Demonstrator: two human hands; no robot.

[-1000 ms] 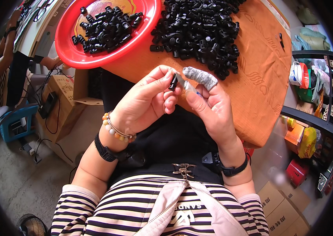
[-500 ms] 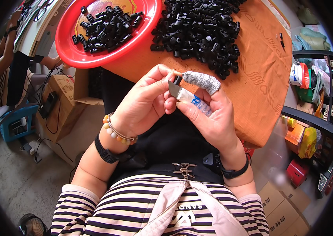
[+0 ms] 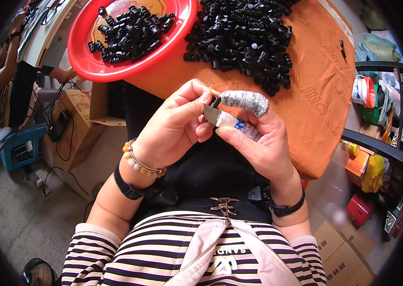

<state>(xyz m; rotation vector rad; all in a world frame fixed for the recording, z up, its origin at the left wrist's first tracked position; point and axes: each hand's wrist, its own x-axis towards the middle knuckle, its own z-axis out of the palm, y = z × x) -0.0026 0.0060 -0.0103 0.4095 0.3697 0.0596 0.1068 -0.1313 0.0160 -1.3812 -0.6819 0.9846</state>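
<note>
Between the thumb and fingers of my left hand (image 3: 178, 117) is a small black plastic part (image 3: 215, 101), mostly covered by the fingers. My right hand (image 3: 257, 138) grips a short blade (image 3: 211, 114) whose handle is wrapped in white and blue material (image 3: 236, 125). The flat of the blade lies close against the black part, near my left fingertips. A grey knitted finger cover (image 3: 246, 101) sheathes my right index finger, which reaches over to the part. Both hands are in front of the table's near edge, above my lap.
A heap of black plastic parts (image 3: 244, 40) lies on the orange tablecloth (image 3: 313, 95). Left of it, a red basin (image 3: 130, 75) holds more. Cardboard boxes (image 3: 75, 117) and cables stand at left, near another person's arm (image 3: 3, 66). Loaded shelves (image 3: 377, 148) are at right.
My right hand has shifted slightly right, and the blade's angle has changed a little against the black part. My left hand keeps its pinch in nearly the same place.
</note>
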